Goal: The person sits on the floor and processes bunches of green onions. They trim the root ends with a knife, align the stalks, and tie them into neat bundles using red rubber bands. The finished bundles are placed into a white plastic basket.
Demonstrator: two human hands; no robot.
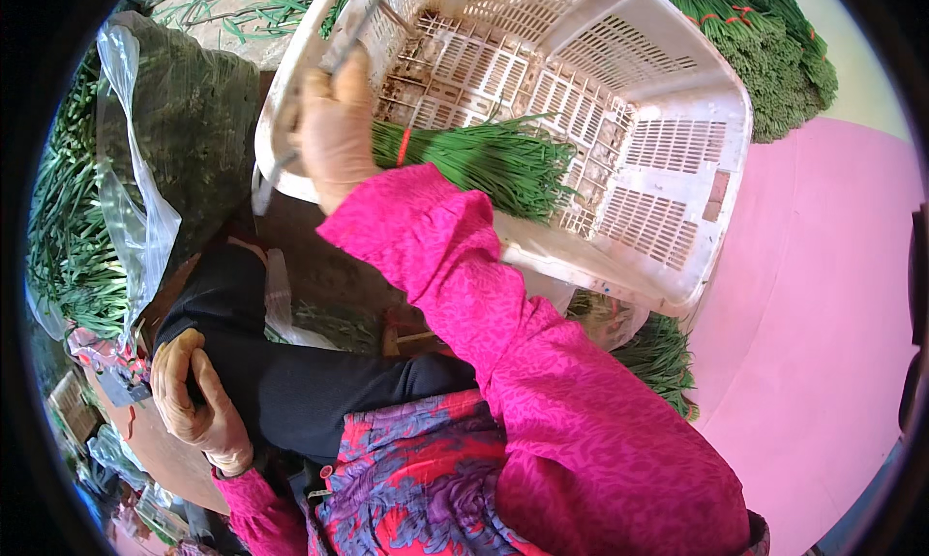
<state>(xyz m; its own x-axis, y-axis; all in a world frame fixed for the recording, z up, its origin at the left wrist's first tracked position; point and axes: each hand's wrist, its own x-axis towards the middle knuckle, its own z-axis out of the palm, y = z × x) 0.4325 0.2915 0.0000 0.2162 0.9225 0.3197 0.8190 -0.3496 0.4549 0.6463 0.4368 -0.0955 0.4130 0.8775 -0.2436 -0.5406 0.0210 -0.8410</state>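
Note:
My right hand (pixel 337 124), in a thin pale glove, is at the left end of a white plastic crate (pixel 729 215). Its fingers are closed around a thin grey bar (pixel 370 15), blurred and perhaps the crate's handle. Inside the crate, a bundle of green garlic chives (pixel 486 160) bound with a red tie lies by the near wall, its left end hidden behind the hand. My left hand (pixel 196 400), gloved too, rests on the dark trouser leg (pixel 348 389), fingers loosely bent and holding nothing.
Bundles of green stems with red ties (pixel 769 62) lie on the pink surface (pixel 805 266) behind the crate's right side. Loose greens (pixel 72 215) and a clear plastic bag (pixel 138 193) are at left. More greens (pixel 657 360) show below the crate.

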